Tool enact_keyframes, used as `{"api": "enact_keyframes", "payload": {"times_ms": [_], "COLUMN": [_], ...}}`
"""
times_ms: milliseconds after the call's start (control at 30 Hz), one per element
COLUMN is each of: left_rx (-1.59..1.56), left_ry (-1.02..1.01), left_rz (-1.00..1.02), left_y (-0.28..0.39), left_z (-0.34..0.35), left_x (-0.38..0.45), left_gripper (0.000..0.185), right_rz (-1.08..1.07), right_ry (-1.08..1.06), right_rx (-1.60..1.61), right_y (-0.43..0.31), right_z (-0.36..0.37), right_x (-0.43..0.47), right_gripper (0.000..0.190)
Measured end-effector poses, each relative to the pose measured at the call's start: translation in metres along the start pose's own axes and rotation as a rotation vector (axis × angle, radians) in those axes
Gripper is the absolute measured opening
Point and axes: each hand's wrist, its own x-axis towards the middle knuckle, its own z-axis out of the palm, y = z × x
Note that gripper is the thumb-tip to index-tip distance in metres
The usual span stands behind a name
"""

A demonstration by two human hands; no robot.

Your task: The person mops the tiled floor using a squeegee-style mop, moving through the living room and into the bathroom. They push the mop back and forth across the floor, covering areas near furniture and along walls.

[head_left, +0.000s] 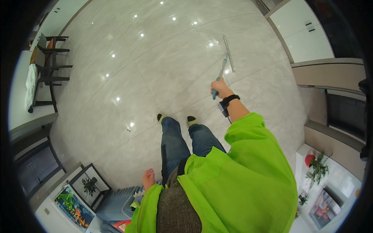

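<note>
My right hand (pixel 220 88) is closed around the teal grip of a long-handled floor tool (pixel 223 64), a squeegee or a thin flat mop. Its narrow bar head (pixel 229 54) rests on the glossy tile floor (pixel 177 78), ahead of me and to the right. A black strap (pixel 234 98) with a small device circles my right wrist. Low at my left side hangs my left hand (pixel 149 178), loosely curled, with nothing visible in it. My feet (pixel 191 120), in socks or slippers, stand on the tiles between the two hands.
Dark-legged chairs (pixel 52 68) stand at the left, one with a white cloth (pixel 30 86) over it. A grey-blue sofa (pixel 113 204) and a black-framed side table (pixel 91 185) are behind my left side. White cabinets (pixel 303 32) line the right. A small scrap (pixel 128 130) lies on the floor.
</note>
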Motion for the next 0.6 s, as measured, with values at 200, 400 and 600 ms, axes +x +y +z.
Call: {"api": "enact_keyframes", "payload": {"times_ms": [200,400,600], "left_rx": [0.028,-0.197,-0.122], "left_ry": [0.003,0.156,0.225], "left_rz": [-0.047,-0.133,-0.291], "left_y": [-0.004,-0.03,-0.067], "left_z": [-0.017,-0.064,-0.124], "left_x": [0.008,-0.01,-0.021], "left_gripper": [0.025,0.025,0.025], "right_rz": [0.011,0.285,0.407], "right_ry": [-0.446,-0.549,-0.922], "right_rx": [-0.355,-0.359,-0.566], "right_y": [0.099,0.152,0.185], "right_z": [0.178,0.338,0.426], "right_x": [-0.055,-0.2,-0.268], "right_gripper": [0.045,0.098,0.096]}}
